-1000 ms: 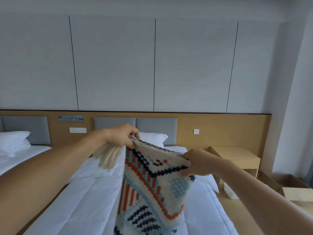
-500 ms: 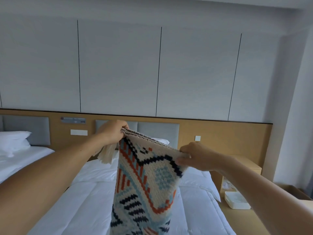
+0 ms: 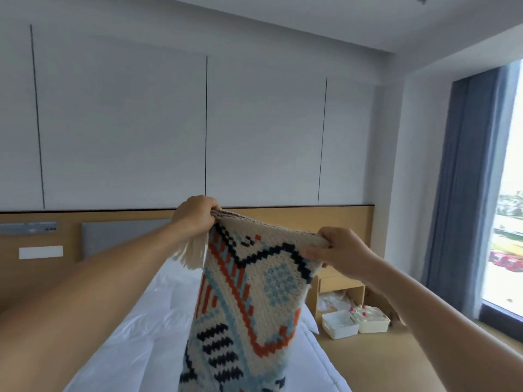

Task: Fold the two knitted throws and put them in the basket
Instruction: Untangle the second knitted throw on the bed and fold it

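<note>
The left hand (image 3: 195,215) is closed in a fist around one top corner of the knitted throw (image 3: 249,301), and the right hand (image 3: 336,251) pinches the other top corner between thumb and curled fingers. The throw's upper edge stretches between the two hands, with a cream fringe (image 3: 191,251) dangling beside the left grip. The patterned cloth hangs down over the white bed (image 3: 135,335), with two white bins (image 3: 355,322) on the floor to the right.

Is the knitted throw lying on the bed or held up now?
Held up: left hand and right hand grip the throw by its top edge; it hangs.
</note>
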`<action>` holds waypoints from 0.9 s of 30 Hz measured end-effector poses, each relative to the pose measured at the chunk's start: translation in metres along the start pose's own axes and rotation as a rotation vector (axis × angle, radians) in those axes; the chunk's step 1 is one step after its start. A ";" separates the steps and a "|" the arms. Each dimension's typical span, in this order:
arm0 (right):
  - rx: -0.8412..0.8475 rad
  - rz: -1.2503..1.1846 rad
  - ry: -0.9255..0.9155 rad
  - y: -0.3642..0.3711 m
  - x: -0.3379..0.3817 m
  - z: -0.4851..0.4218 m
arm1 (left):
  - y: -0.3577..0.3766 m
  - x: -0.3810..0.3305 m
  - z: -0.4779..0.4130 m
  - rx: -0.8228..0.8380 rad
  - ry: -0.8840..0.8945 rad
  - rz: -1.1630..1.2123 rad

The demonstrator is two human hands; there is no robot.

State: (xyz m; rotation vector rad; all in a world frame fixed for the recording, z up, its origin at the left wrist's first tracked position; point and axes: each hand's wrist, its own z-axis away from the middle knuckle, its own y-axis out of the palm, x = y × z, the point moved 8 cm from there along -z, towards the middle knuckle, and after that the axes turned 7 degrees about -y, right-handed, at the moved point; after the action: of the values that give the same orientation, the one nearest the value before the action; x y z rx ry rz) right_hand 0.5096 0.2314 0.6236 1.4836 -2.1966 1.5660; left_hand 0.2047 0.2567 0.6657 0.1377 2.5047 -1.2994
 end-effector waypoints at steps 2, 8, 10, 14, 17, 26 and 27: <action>-0.056 0.016 0.045 -0.022 -0.016 0.010 | 0.015 -0.030 -0.008 0.036 0.046 -0.006; -0.215 0.106 0.129 -0.100 -0.058 0.037 | 0.056 -0.126 -0.027 0.066 0.142 0.025; -0.308 0.147 0.166 -0.128 -0.071 0.048 | 0.064 -0.163 -0.035 0.033 0.183 0.033; -0.502 0.216 0.177 -0.181 -0.083 0.072 | 0.064 -0.233 -0.045 -0.120 0.246 0.023; -0.597 0.288 0.124 -0.207 -0.074 0.089 | 0.058 -0.268 -0.046 -0.194 0.250 0.054; -0.537 0.329 0.096 -0.187 -0.042 0.122 | 0.063 -0.249 -0.018 -0.045 0.246 0.298; -0.507 0.318 0.100 -0.174 -0.037 0.125 | 0.067 -0.235 -0.007 -0.018 0.242 0.301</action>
State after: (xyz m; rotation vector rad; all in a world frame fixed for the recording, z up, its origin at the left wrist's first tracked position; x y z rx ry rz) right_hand 0.7107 0.1580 0.6645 0.9284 -2.5966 0.9898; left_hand 0.4408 0.3152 0.6922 0.6771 2.5604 -1.1949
